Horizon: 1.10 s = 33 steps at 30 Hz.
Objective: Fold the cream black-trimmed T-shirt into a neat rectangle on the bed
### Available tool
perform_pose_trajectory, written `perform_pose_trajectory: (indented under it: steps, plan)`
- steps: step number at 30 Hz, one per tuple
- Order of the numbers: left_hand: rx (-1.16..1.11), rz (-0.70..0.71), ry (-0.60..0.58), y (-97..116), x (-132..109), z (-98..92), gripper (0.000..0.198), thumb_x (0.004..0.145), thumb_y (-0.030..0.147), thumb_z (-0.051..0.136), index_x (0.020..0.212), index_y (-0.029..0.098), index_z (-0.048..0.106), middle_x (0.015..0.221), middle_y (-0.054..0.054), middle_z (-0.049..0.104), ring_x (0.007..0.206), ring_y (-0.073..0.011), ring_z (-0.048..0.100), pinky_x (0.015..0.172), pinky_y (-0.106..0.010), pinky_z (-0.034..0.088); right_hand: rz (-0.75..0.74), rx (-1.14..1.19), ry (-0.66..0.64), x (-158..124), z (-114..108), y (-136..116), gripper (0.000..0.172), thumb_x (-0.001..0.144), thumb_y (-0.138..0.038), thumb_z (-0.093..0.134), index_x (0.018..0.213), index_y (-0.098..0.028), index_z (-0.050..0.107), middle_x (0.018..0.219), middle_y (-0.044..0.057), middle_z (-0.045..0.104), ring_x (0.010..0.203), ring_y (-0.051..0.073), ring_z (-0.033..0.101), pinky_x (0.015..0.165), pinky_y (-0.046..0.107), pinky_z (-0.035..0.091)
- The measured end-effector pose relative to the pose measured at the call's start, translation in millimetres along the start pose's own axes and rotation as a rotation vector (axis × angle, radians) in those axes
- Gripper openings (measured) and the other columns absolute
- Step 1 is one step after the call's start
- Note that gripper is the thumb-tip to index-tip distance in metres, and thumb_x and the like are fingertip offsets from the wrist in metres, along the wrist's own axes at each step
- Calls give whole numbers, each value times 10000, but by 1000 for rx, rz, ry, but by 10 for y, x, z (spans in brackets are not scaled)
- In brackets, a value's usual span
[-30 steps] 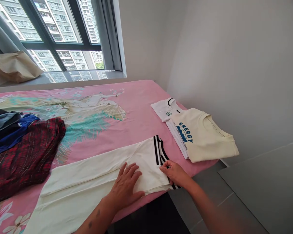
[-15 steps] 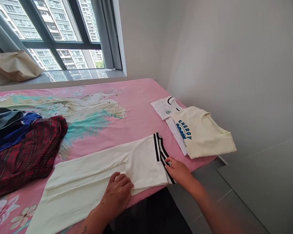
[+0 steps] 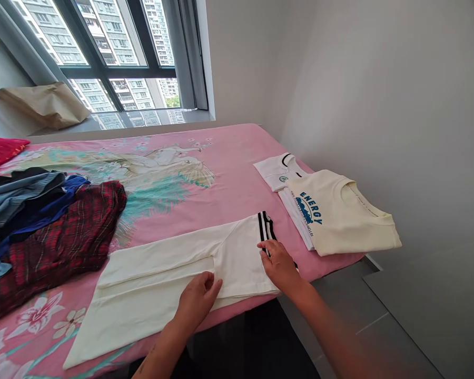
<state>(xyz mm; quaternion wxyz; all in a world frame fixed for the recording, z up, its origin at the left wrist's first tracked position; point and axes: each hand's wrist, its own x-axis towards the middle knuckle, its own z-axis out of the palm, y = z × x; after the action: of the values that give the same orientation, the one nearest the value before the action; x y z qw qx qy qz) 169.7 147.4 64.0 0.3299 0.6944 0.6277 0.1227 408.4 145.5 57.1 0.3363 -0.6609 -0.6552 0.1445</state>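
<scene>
A white shirt (image 3: 158,263) with black-striped trim (image 3: 265,226) lies folded lengthwise into a long strip along the bed's near edge. My left hand (image 3: 199,299) rests at the strip's near side around its middle, fingers bent and the thumb a little apart. Over the striped end is my right hand (image 3: 278,263), its fingers reaching left across the cloth with a gap between thumb and forefinger. It covers part of the stripes. Neither hand is seen gripping the fabric.
Folded tops lie at the bed's right corner, a cream one (image 3: 343,218) printed ENERGY overlapping a white one (image 3: 270,171). On the left are red plaid clothing (image 3: 75,226) and a blue heap (image 3: 23,192). The pink bed (image 3: 237,152) ends above a grey floor (image 3: 363,310).
The view has turned slightly left, so things sit farther right. My right hand has moved inward over the striped end, and my left hand's thumb now shows apart from its fingers.
</scene>
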Motion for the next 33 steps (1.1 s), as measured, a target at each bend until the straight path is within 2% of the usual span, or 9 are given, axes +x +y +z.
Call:
perform_pose_trajectory:
  steps: [3,6,8,11,16,20,23,27,33]
  plan:
    - [-197,-61,15,36,11,73,114,756,322,488,721,224,441,638,42,509,620,-130,498,606,-252,369,-65,31,-24,-53,104,-115,225,846,-150,407,981,-164,587,1008,83,602,1005,201,532,934,368,431]
    - [-420,-158,-71,47,6,144,181,757,310,466,918,232,443,593,69,512,517,-123,497,539,-244,390,-115,55,-63,-106,225,-280,247,847,-134,398,1005,-162,585,1018,84,602,1015,190,538,944,357,440]
    - [-430,-167,-103,19,-59,154,311,772,334,457,1061,223,421,563,81,512,473,-131,501,539,-260,410,-140,57,-89,-130,307,-392,258,851,-132,390,1016,-162,586,1033,84,605,1031,186,539,956,353,442]
    - [-259,-98,-9,-122,-254,92,385,789,364,463,1141,209,437,603,58,549,557,-160,559,615,-292,434,-184,27,-125,-145,444,-550,291,875,-156,365,1066,-156,585,1133,91,594,1148,190,490,1020,367,402]
    - [83,40,399,-824,-622,-241,305,815,395,461,1034,219,580,933,-59,614,897,-232,583,831,-384,441,-284,-164,-244,-173,788,-706,453,925,-282,325,1325,-100,432,1438,112,359,1363,228,238,1116,439,257]
    - [325,-173,654,-1633,-863,-668,437,792,454,461,1103,157,539,1107,-127,590,1062,-302,520,931,-454,385,-336,-333,-373,-245,1070,-672,551,907,-371,371,1394,-116,338,1488,100,243,1376,250,199,1123,481,206]
    - [370,-385,575,-2028,-956,-954,500,806,479,398,1150,131,499,1131,-145,590,1095,-309,517,943,-442,375,-380,-390,-344,-291,1171,-598,550,910,-374,359,1405,-138,318,1494,86,229,1380,236,187,1123,478,200]
    - [180,-545,366,-2186,-848,-1220,539,771,545,430,1125,144,498,1092,-146,617,1026,-305,575,865,-405,410,-431,-403,-282,-314,1212,-509,539,913,-376,357,1403,-156,324,1489,83,252,1378,223,197,1118,470,214]
    - [-124,-497,215,-2289,-545,-1420,363,593,488,628,778,177,604,844,-92,674,881,-330,617,740,-372,429,-371,-403,-270,-362,1213,-736,524,918,-362,342,1387,-130,345,1477,104,273,1369,253,222,1101,531,207]
